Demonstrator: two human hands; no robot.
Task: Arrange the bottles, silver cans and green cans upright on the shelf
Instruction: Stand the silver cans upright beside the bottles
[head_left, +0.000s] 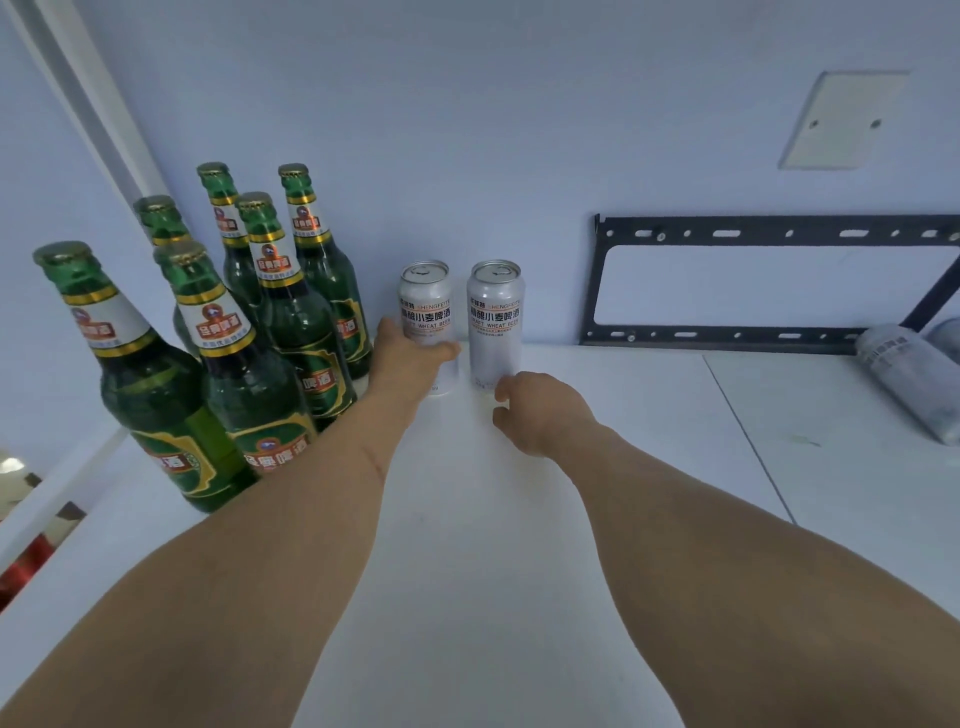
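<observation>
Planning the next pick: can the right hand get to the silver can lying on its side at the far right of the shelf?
Probably yes. The right hand holds nothing, and the bare shelf between it and the lying silver can shows no obstacle. The black wall bracket sits behind, out of the way.

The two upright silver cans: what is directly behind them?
Behind the two upright silver cans only the plain pale wall shows. The left hand grips the left can's lower part and covers it; whatever is behind there is hidden.
</observation>
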